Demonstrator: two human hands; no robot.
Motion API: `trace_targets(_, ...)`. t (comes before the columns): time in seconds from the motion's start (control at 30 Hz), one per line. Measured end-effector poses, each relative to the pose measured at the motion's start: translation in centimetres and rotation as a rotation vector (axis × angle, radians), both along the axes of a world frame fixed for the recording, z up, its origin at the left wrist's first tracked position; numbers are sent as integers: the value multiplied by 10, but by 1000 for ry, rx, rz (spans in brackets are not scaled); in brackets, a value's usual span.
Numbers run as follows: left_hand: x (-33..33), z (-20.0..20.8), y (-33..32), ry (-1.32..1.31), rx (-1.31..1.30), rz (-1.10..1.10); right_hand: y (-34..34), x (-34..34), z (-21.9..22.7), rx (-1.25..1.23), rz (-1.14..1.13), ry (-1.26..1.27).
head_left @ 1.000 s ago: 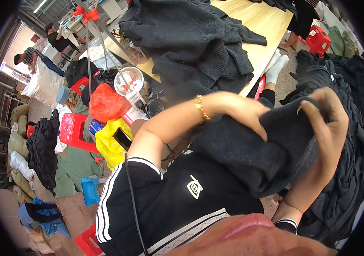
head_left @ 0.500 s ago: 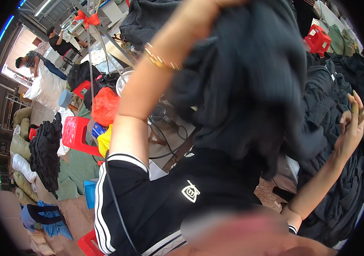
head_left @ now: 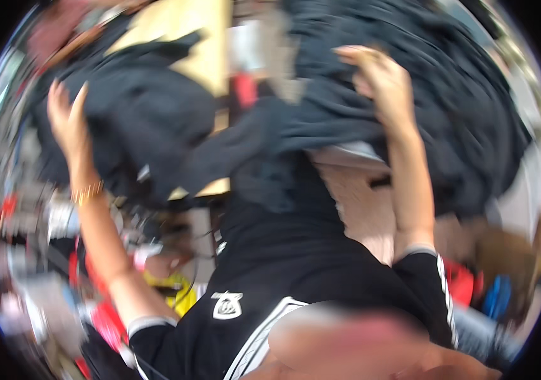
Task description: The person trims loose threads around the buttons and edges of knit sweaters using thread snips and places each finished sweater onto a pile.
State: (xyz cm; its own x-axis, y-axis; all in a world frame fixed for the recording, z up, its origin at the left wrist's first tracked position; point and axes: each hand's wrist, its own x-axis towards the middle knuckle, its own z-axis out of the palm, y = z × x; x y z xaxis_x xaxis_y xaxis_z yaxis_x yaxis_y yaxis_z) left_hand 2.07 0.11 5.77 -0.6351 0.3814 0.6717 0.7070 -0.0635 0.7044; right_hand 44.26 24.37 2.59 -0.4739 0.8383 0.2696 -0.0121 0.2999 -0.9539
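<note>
A dark grey garment (head_left: 150,107) lies bunched on a pale wooden tabletop (head_left: 210,38) at the left. My left hand (head_left: 71,123) is at this garment's left edge, fingers spread and thumb apart. Over a large heap of dark cloth (head_left: 454,107) at the right is my right hand (head_left: 383,82), fingers reaching left, thumb apart from them, and no cloth visibly gripped. Dark fabric stretches between the tabletop and the heap, in front of my body. Motion blur hides whether either hand touches the cloth.
Yellow (head_left: 185,294) and red items lie below my left arm, too blurred to name. Near my right elbow are a red object (head_left: 460,282) and a blue one (head_left: 497,296). A reddish-brown floor (head_left: 362,206) shows between my body and the heap.
The view has swung round to the right. The dark garment, earlier lifted high by my left hand, now lies on the tabletop, and that hand's fingers are spread. My right hand now reaches forward.
</note>
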Motion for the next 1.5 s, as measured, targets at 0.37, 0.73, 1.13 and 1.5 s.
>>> trace_targets(0.37,176,-96,111,-63,-156,-669,108,169,53,1285,-723,-768)
trace_targets(0.73,154,-119,62,-254,-235,-548,237,334,43,485,-1271,-1057)
trace_targets(1.13,172,-132,63,-439,-206,-572,239,347,60,11,-789,-810)
trace_targets(1.5,209,-129,121,-508,-212,-897,45,160,66,-115,-144,-279)
